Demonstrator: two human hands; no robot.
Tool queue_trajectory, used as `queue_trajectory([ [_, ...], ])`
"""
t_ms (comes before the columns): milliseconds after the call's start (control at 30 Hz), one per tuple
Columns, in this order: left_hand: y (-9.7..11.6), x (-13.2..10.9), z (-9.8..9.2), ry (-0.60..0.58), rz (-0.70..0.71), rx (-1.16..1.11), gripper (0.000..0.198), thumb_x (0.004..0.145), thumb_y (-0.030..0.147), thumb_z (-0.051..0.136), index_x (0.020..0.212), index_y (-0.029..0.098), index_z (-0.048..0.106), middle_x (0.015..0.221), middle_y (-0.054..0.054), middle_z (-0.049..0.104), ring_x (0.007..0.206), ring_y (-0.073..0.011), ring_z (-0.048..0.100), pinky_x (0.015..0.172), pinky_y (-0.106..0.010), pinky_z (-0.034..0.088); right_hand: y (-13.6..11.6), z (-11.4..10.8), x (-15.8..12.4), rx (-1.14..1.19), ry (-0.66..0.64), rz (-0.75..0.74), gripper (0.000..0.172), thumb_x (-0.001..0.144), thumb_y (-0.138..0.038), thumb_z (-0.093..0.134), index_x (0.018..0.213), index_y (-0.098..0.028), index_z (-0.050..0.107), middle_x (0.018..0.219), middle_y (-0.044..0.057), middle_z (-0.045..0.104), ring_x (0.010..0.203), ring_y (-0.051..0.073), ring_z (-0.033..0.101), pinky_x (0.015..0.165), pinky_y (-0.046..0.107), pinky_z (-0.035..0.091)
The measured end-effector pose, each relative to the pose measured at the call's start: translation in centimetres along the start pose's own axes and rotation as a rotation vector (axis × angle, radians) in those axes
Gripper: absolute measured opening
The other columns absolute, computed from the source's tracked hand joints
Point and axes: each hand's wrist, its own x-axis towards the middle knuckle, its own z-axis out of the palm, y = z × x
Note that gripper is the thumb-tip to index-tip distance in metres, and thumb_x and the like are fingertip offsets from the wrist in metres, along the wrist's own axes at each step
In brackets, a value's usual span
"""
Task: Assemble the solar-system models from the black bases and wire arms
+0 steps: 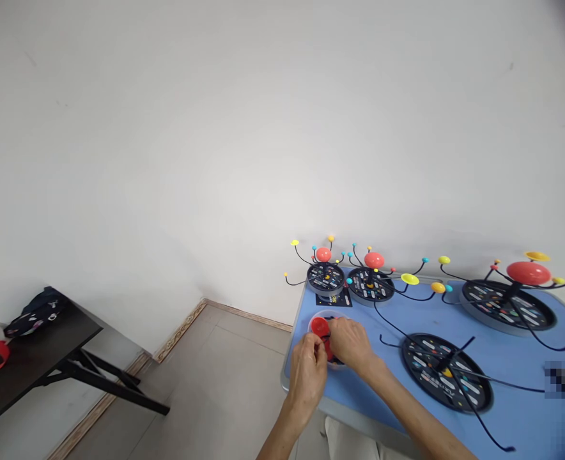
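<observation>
Both my hands meet over a small round dish at the near left corner of the blue table [512, 358]. My left hand [307, 374] is curled beside a red half-ball piece [319, 327], fingers pinched at it. My right hand [351, 344] lies over the dish with fingers bent, covering most of what is in it. Just right of my right forearm lies a black round base [448, 370] with thin black wire arms and no ball on top.
Three assembled solar-system models stand along the table's far edge: two small ones [325, 276] [371, 282] and a larger one [507, 301], with wire arms spreading out. A black folding table [33, 358] with a dark bag [36, 313] stands at the left. Tiled floor lies between.
</observation>
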Motion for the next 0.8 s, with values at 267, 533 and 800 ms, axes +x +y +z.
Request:
queue_trajectory([
  [267,0.3,0.1,-0.4,-0.107,0.004,0.095,0.020,0.082,0.007,0.045,0.071,0.022,0.052,0.074,-0.004,0.064,0.068,-0.0201,0.058,0.064,-0.030,0.037,0.8,-2.7,-0.6,0.124,0.042,0.058,0.021,0.081,-0.006,0.053,0.072,-0.016,0.070,0.080,0.009,0.074,0.076,0.022,0.069,0.062,0.029,0.043],
  [533,1.9,1.1,-1.1,-0.243,0.168,0.146,0.019,0.078,0.008,0.053,0.077,0.022,0.066,0.087,-0.007,0.064,0.069,-0.0212,0.058,0.062,-0.030,0.035,2.9,-5.6,-3.1,0.450,0.227,0.019,0.019,0.082,-0.017,0.044,0.074,-0.021,0.060,0.061,-0.001,0.065,0.057,0.014,0.058,0.055,0.024,0.038],
  [800,2.6,4.7,-0.2,-0.558,0.293,0.178,0.028,0.055,0.004,0.064,0.041,0.024,0.051,0.047,0.000,0.044,0.054,-0.0205,0.050,0.063,-0.032,0.034,4.2,-6.5,-5.8,0.881,0.345,0.010,0.021,0.078,-0.034,0.047,0.084,-0.021,0.062,0.055,-0.005,0.054,0.048,0.014,0.050,0.047,0.025,0.039],
])
